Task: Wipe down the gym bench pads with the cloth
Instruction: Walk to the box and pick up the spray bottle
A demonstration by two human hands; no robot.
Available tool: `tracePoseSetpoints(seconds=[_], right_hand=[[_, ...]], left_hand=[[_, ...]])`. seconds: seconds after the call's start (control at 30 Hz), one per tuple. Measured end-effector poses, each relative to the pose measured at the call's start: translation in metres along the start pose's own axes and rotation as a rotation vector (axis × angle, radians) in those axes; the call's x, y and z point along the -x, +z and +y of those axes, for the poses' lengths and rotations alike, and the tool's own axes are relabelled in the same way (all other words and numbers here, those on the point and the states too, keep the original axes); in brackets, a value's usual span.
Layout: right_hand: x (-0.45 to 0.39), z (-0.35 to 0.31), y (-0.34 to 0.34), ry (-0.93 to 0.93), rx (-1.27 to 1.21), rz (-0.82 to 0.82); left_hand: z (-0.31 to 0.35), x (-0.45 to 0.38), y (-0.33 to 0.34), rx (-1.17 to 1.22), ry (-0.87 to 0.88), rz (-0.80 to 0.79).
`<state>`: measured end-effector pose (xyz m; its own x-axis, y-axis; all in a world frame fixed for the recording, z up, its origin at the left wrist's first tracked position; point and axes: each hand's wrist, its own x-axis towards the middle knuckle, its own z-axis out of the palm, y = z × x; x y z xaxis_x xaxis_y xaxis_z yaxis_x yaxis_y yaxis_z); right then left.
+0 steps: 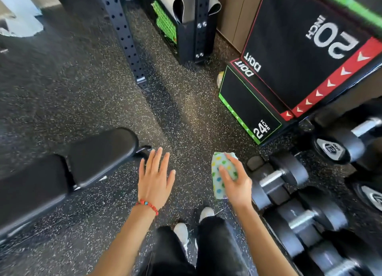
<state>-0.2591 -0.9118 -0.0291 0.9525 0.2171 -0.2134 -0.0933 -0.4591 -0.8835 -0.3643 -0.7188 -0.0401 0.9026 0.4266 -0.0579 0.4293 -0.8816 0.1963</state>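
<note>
While we look straight down at the speckled rubber floor (86,93), our right hand (235,184) is clamped around the cloth (219,172), a folded pale one with green, yellow and blue dots, held in the air above the floor and well clear of the bench. Our left hand (155,178) is empty, fingers spread wide, hovering just off the end of the bench (99,153), close to it but not touching. It has a red bead bracelet (147,205) on the wrist.

The bench sits to our left with two black pads: the shorter one nearest our hand and a longer pad (31,186) behind it, a gap between them.

Dumbbells (279,178) are lined up on the right. Black jump boxes (289,58) marked 20 and 24 are stacked further ahead. Beyond a black upright post (122,33), a rack (182,17) holds rolled grey mats. Our white shoes (182,232) show at the bottom.
</note>
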Motion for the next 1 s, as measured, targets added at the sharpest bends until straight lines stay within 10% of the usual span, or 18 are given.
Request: tracePoseSetpoints(seconds=[0.53,1.0], right_hand=[[-0.260,-0.057,-0.045,-0.057,-0.021,0.053],[-0.439,-0.095,-0.077,0.073,-0.156,0.426]], left_hand=[[0.082,-0.274,-0.016,0.017,0.116,0.038],[0.169,-0.527,-0.020,0.021,0.502,0.011]])
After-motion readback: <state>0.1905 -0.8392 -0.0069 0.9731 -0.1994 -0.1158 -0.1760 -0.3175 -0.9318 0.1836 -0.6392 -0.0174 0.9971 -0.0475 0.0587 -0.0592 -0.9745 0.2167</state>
